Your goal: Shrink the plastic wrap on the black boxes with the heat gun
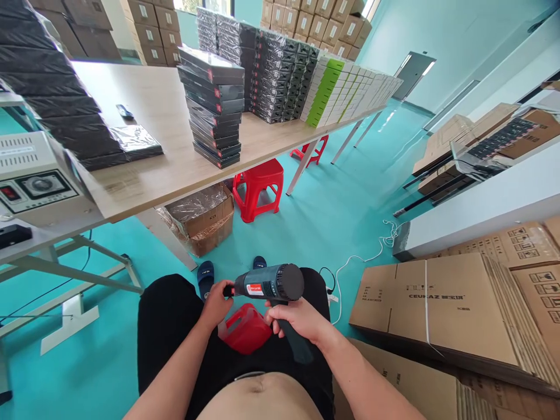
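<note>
Heat gun (268,282) between my hands, held by both. Long axis crosswise: nozzle (228,290) left, rear cap (291,283) right. My left hand (216,304) closed around nozzle end; my right hand (297,318) wrapped on handle (297,345), nearer rear cap. Table (144,181) ahead, well apart.

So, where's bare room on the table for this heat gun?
The pale wooden table shows bare wood between the flat wrapped black pack and the stack of glossy black boxes, and right of that stack. Beyond, film-wrapped black stacks and white boxes crowd it.
</note>
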The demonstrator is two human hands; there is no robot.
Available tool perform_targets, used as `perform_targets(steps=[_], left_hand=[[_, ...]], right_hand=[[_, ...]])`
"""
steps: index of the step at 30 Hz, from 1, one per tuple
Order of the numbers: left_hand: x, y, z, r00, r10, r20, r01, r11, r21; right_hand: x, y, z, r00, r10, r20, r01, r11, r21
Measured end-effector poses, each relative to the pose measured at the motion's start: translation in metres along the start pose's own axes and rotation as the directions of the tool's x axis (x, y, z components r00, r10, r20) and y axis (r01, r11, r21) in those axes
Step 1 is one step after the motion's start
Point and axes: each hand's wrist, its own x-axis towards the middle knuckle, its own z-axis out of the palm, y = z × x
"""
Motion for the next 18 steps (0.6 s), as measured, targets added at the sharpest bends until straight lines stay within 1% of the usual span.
perform_targets(steps=[2, 4, 5, 6, 8, 10, 11, 12, 14, 15, 16, 18], left_hand=[[0.001, -0.002, 0.001, 1.000, 0.012, 0.011, -0.012, 1.000, -0.013], [0.002, -0.005, 0.001, 1.000, 0.005, 0.018, -0.005, 0.999, -0.033], [0.003, -0.007, 0.001, 1.000, -0.014, 0.013, 0.014, 0.999, -0.044], [0.003, -0.009, 0.001, 0.999, -0.040, 0.000, 0.040, 0.998, -0.057], [0.004, -0.011, -0.001, 0.995, -0.098, -0.026, 0.095, 0.992, -0.086], [0.005, -0.012, -0.003, 0.989, -0.140, -0.045, 0.134, 0.984, -0.117], [0.005, -0.011, -0.004, 0.987, -0.154, -0.052, 0.146, 0.980, -0.133], [0.005, -0.011, -0.005, 0.984, -0.166, -0.058, 0.155, 0.977, -0.149], [0.006, -0.010, -0.005, 0.982, -0.178, -0.069, 0.164, 0.971, -0.175], [0.006, -0.010, -0.005, 0.981, -0.180, -0.071, 0.165, 0.969, -0.186], [0.006, -0.009, -0.005, 0.981, -0.183, -0.071, 0.166, 0.966, -0.199], [0.006, -0.009, -0.005, 0.980, -0.190, -0.066, 0.171, 0.959, -0.224]], right_hand=[[0.000, 0.001, 0.002, 1.000, 0.009, 0.009, -0.009, 1.000, -0.014], [0.001, 0.002, 0.002, 0.997, 0.009, 0.071, -0.008, 1.000, -0.016], [0.002, 0.003, 0.001, 0.997, 0.004, 0.081, -0.003, 1.000, -0.011], [0.003, 0.003, -0.001, 0.998, -0.001, 0.060, 0.002, 1.000, -0.004], [0.005, 0.002, -0.009, 0.998, 0.001, -0.061, 0.000, 1.000, 0.010], [0.006, 0.001, -0.019, 0.985, 0.032, -0.169, -0.029, 0.999, 0.020], [0.006, 0.000, -0.024, 0.984, 0.053, -0.171, -0.050, 0.999, 0.022], [0.005, 0.000, -0.027, 0.987, 0.068, -0.144, -0.065, 0.998, 0.023], [0.004, 0.002, -0.031, 0.996, 0.077, -0.044, -0.076, 0.997, 0.028], [0.003, 0.004, -0.031, 0.998, 0.066, -0.012, -0.065, 0.997, 0.040], [0.003, 0.006, -0.031, 0.999, 0.048, -0.011, -0.048, 0.997, 0.053], [0.003, 0.009, -0.031, 0.996, 0.024, -0.084, -0.019, 0.997, 0.069]])
